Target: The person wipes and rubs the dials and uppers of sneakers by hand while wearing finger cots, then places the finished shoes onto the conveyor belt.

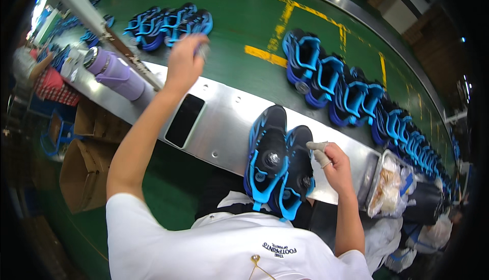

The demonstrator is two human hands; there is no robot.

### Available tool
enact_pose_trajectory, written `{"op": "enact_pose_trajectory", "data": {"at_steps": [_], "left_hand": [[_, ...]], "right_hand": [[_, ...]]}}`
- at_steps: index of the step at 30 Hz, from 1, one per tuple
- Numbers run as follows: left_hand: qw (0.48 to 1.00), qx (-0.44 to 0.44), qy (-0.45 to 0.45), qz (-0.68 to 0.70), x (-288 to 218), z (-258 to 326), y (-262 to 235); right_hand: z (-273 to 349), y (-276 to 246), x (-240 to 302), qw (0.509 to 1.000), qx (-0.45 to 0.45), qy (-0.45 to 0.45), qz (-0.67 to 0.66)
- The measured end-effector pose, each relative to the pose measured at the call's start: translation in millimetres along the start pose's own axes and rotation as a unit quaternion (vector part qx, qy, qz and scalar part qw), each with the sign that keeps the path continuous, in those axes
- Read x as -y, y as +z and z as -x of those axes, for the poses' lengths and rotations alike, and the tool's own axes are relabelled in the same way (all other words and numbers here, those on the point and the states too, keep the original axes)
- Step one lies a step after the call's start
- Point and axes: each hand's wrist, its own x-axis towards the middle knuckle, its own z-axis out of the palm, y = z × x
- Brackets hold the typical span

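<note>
A pair of black shoes with bright blue straps (275,163) lies on the metal ledge (224,122) in front of me. My right hand (332,162), with tape on the fingertips, pinches the edge of the right shoe of that pair. My left hand (185,58) is stretched far out to the left over the green belt (239,10). It is closed around a small grey object (204,51), right beside a cluster of several blue shoes (170,24).
A dark phone (184,119) and a purple bottle (116,75) lie on the ledge. A long row of blue shoes (351,94) runs along the belt at right. Cardboard boxes (84,170) stand at lower left, a tray of plastic bags (389,186) at right, another person (43,76) at far left.
</note>
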Motion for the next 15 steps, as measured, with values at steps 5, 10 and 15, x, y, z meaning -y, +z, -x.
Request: {"op": "enact_pose_trajectory", "data": {"at_steps": [5, 10, 15], "left_hand": [[0.858, 0.385, -0.082, 0.329, -146, 87, -21], [0.919, 0.344, -0.014, 0.192, -185, 123, 5], [0.946, 0.302, 0.003, 0.119, -194, 145, 9]], "right_hand": [[34, -22, 24, 0.995, 0.09, -0.022, 0.047], [48, -3, 24, 0.972, 0.182, -0.079, 0.123], [72, 10, 15, 0.98, 0.109, -0.072, 0.15]]}}
